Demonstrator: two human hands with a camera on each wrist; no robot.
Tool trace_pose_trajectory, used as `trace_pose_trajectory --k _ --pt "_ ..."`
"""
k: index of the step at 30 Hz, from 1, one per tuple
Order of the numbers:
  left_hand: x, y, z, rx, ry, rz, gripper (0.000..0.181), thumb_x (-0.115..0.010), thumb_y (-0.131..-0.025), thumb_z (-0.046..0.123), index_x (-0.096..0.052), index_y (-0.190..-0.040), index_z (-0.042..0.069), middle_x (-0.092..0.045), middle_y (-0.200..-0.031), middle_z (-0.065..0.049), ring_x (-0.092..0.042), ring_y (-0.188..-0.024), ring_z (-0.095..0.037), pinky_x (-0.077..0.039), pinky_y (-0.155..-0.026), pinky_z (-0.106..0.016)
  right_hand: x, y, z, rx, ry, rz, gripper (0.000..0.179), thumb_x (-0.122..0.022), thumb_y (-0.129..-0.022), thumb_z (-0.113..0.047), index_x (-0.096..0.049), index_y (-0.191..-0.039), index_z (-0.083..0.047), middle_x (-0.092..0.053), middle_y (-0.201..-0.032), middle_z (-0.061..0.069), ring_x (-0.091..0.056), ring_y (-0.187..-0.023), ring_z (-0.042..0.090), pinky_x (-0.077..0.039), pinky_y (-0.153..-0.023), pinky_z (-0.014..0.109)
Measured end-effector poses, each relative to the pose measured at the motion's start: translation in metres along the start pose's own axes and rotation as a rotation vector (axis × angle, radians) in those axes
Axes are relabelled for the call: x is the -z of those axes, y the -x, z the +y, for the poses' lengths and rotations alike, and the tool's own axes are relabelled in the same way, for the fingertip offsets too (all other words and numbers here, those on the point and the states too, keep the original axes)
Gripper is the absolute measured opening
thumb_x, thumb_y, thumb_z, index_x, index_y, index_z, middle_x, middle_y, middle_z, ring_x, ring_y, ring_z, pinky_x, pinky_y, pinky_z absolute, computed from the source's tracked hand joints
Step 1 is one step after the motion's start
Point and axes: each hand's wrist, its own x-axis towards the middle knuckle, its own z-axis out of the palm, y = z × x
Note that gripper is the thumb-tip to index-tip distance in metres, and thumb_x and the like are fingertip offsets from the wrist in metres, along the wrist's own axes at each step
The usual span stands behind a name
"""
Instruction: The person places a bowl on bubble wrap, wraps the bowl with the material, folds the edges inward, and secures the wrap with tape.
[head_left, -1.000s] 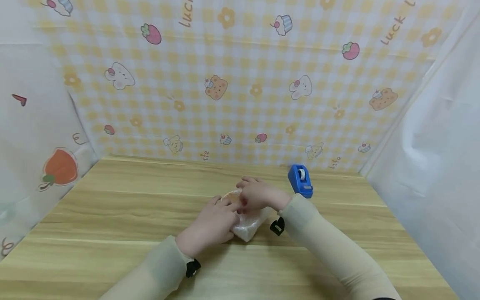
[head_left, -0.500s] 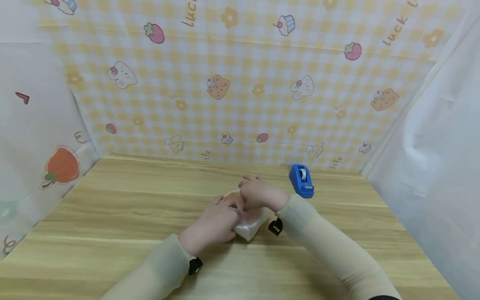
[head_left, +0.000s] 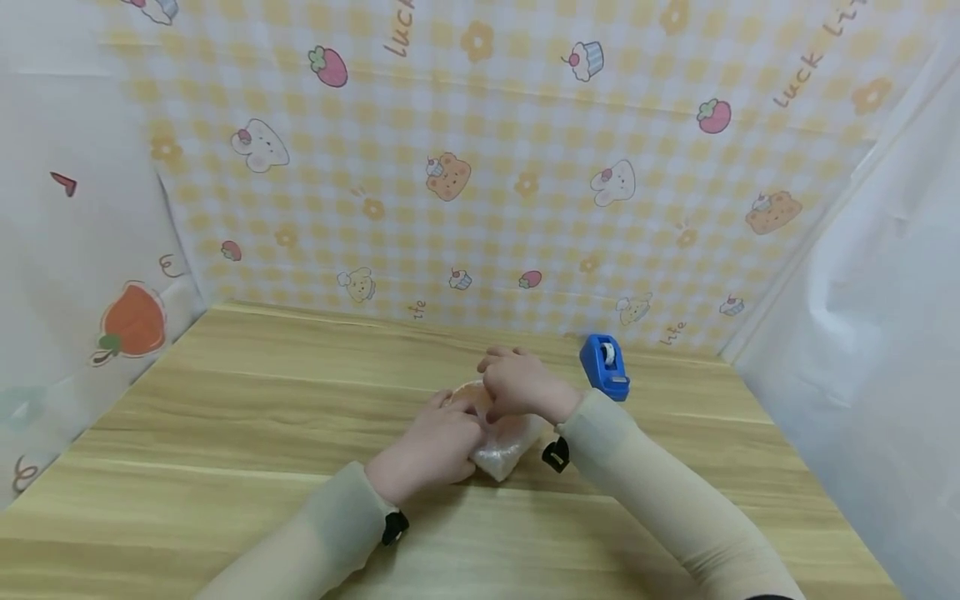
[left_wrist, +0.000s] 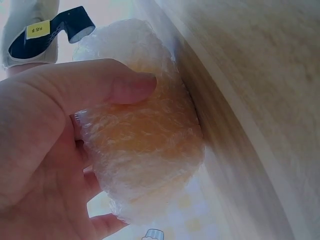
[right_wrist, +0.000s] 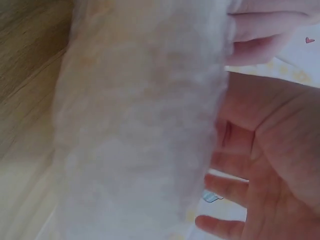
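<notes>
A package in clear bubble wrap (head_left: 501, 458), with something orange showing through, lies on the table in the head view. My left hand (head_left: 431, 442) grips its near left side; in the left wrist view the thumb (left_wrist: 125, 87) lies along one face, the fingers behind. At the far right, my right hand (head_left: 528, 387) bends down onto the top of the wrap. In the right wrist view its thumb and index finger meet at the wrap's edge, the other fingers held away. Whether they pinch anything is hidden behind the wrap.
A blue tape dispenser (head_left: 604, 367) with a roll of tape stands just beyond the right wrist. The wood-grain table (head_left: 300, 375) ends at a yellow checked cloth (head_left: 405, 250) at the back, with white cloth on both sides.
The left fingertips have shifted slightly on top of the package, and both hands keep to it. The head view has tilted a little; the dispenser has not moved on the table.
</notes>
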Motion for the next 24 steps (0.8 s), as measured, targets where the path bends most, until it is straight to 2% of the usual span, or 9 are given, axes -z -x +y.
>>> trace_pose_trajectory --k 6,11,18,24 --pt "-0.002 -0.001 -0.001 0.003 0.006 -0.006 0.012 -0.076 -0.074 0.016 -0.068 -0.072 0.024 -0.069 -0.098 0.014 -0.049 -0.12 -0.021 -0.029 -0.107 -0.059 -0.003 0.001 0.005 0.044 -0.068 0.018 0.026 -0.082 -0.077 -0.031 -0.064 -0.059 -0.022 -0.053 -0.139 0.004 -0.03 -0.14 0.03 -0.027 -0.109 0.06" --pt "-0.002 -0.001 0.0 0.012 0.01 -0.014 0.014 -0.076 -0.073 0.017 -0.065 -0.07 0.025 -0.068 -0.097 0.013 -0.048 -0.122 -0.022 -0.029 -0.107 -0.059 -0.004 0.003 0.006 0.043 -0.081 0.013 0.026 -0.083 -0.075 -0.029 -0.063 -0.059 -0.023 -0.052 -0.14 0.004 -0.029 -0.141 0.031 -0.025 -0.109 0.061" --pt "-0.004 -0.001 0.0 0.011 0.006 -0.013 0.014 -0.076 -0.073 0.016 -0.065 -0.069 0.023 -0.069 -0.097 0.012 -0.047 -0.123 -0.022 -0.029 -0.107 -0.06 -0.009 0.002 0.002 0.015 0.045 0.04 0.025 -0.085 -0.073 -0.03 -0.064 -0.06 -0.023 -0.054 -0.137 0.003 -0.032 -0.139 0.03 -0.029 -0.109 0.058" --pt "-0.005 -0.002 -0.001 0.005 -0.019 0.0 0.013 -0.076 -0.075 0.017 -0.066 -0.068 0.023 -0.069 -0.097 0.011 -0.048 -0.122 -0.022 -0.031 -0.105 -0.06 -0.016 0.001 -0.004 0.002 0.18 0.123 0.017 -0.081 -0.075 -0.032 -0.072 -0.078 -0.018 -0.06 -0.127 0.003 -0.04 -0.133 0.031 -0.036 -0.104 0.057"
